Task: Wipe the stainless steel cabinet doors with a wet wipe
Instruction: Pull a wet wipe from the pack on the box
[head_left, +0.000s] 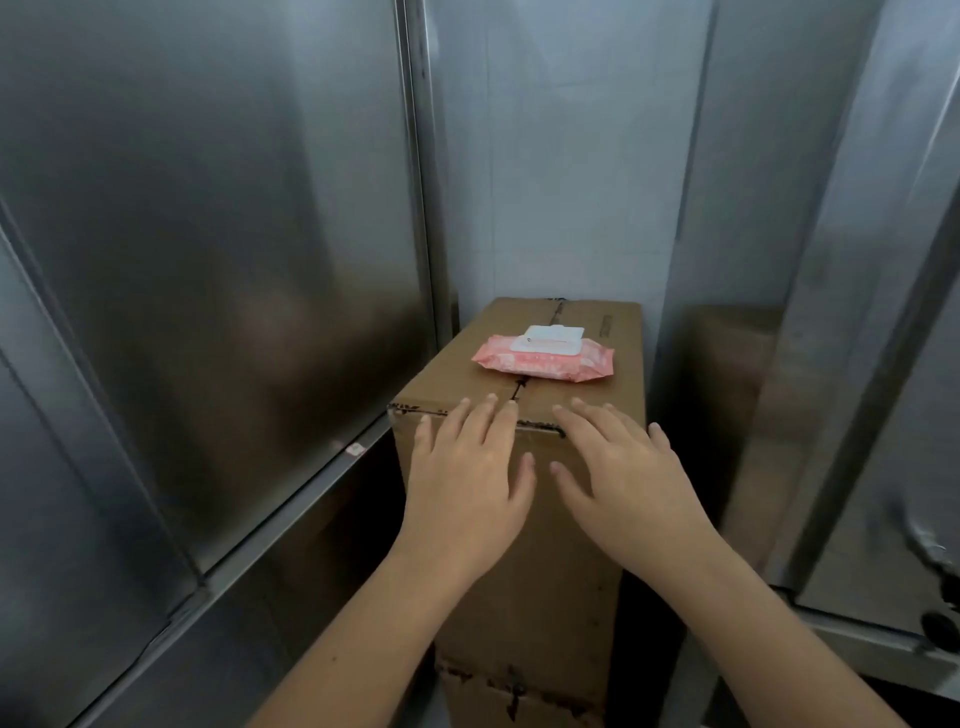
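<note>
A pink pack of wet wipes (543, 361) with a white flip lid lies flat on top of a tall cardboard box (597, 332). My left hand (467, 473) and my right hand (628, 478) hover side by side over the box's near top edge, palms down, fingers straight and spread. Both hands are empty and sit a little short of the pack. A large stainless steel cabinet door (208, 234) fills the left side of the view, dull and smeared.
A second steel cabinet (857, 364) with a door and dark fittings stands on the right. A white tiled wall (561, 156) closes the narrow gap behind the box. The box fills most of the gap between the two cabinets.
</note>
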